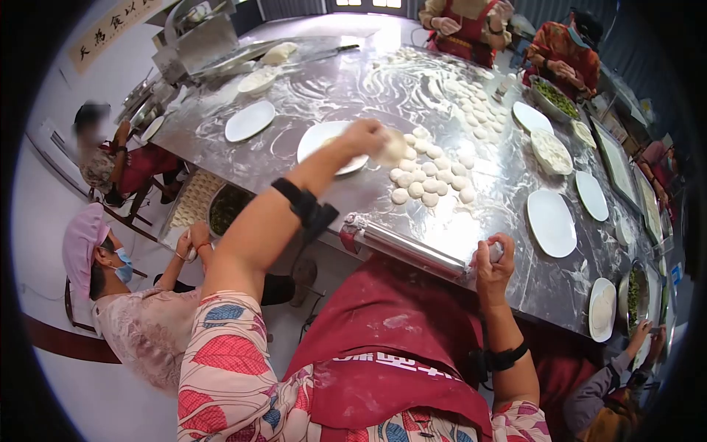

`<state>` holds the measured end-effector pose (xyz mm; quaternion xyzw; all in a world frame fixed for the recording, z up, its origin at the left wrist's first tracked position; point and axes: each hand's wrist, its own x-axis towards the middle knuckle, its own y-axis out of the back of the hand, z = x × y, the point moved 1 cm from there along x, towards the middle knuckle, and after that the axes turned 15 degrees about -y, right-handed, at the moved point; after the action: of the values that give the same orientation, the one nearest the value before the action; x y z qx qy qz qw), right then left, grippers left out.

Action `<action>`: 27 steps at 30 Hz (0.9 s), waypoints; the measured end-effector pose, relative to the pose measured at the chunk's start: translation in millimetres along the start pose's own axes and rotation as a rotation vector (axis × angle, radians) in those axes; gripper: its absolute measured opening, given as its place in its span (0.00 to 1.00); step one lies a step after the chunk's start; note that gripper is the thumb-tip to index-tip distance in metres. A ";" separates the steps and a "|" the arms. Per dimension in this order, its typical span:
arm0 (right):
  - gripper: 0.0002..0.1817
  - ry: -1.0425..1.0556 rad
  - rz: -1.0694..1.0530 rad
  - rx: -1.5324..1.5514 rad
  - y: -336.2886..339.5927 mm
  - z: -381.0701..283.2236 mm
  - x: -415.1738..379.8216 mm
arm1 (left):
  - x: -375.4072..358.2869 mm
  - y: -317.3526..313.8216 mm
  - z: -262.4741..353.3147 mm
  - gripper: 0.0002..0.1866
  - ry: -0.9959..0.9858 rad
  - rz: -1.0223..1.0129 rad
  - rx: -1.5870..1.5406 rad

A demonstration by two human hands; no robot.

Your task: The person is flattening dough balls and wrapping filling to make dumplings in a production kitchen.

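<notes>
Dough disc (392, 147) sits pinched in the closed left hand (366, 137), held above the dough pieces (431, 177) on the floured desk (383, 88); the right hand (492, 267) grips the rolling pin (412, 249) at the desk's edge.

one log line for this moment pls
left hand: holds dough wrapper above white plate | right hand: grips rolling pin end | dough pieces: clustered on floured table

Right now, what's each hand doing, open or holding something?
Left hand: closed on a flat dough round, out over the floured table.
Right hand: gripping the end of the rolling pin at the table edge.
</notes>
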<state>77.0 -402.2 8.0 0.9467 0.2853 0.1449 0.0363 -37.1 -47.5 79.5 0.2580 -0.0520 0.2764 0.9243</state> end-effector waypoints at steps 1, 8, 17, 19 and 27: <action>0.09 0.007 0.007 -0.009 0.0 -1.0 0.4 | 11.0 25.6 -26.8 0.15 0.052 0.104 -0.044; 0.10 0.007 -0.020 0.038 1.3 1.6 -3.9 | -4.9 40.0 -63.3 0.11 0.106 0.159 0.473; 0.11 0.025 -0.023 0.041 0.9 3.3 -1.5 | 19.6 -56.4 -38.9 0.18 -0.008 -0.121 0.785; 0.11 0.017 -0.013 0.019 1.7 3.1 -4.7 | 29.1 -61.3 -41.4 0.19 0.098 -0.210 0.831; 0.11 0.023 -0.017 0.030 1.6 -1.6 -8.8 | 28.3 -72.7 -26.0 0.17 -0.089 -0.014 0.655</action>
<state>70.3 -408.4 7.5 0.9430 0.2959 0.1511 0.0200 24.6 -72.6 31.3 0.5539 0.0011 0.2605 0.7908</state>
